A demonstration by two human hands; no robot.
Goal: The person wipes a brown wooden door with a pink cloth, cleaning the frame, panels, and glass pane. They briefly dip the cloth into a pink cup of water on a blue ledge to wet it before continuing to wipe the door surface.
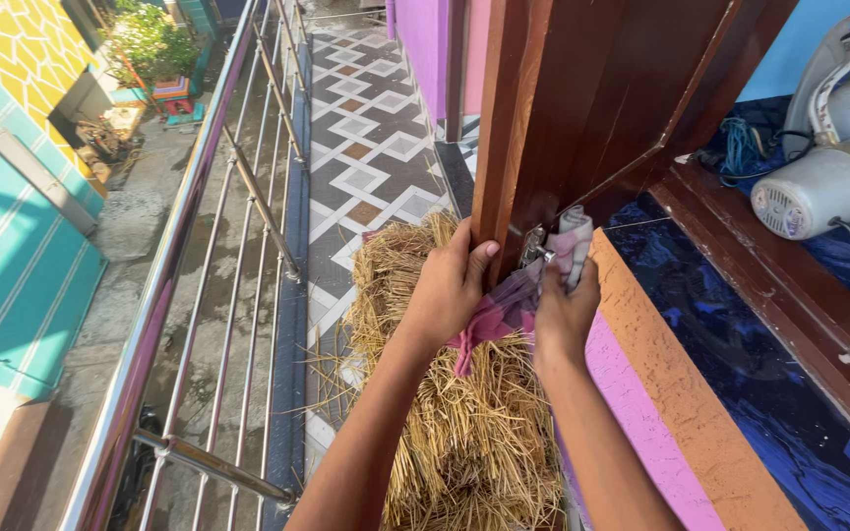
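My left hand (450,285) grips the edge of a dark brown wooden window shutter (582,108) that stands open outward. My right hand (565,307) holds a pink and white cloth (514,305) bunched against the shutter's lower corner, by a small metal latch (534,248). The cloth's loose end hangs down below my left wrist. Both forearms reach up from the bottom of the view.
A pile of dry straw (455,413) lies on the patterned tile balcony floor (371,147) beneath my hands. A steel railing (209,197) runs along the left. The orange sill (681,374), dark blue ledge and a white fan (828,177) are at right.
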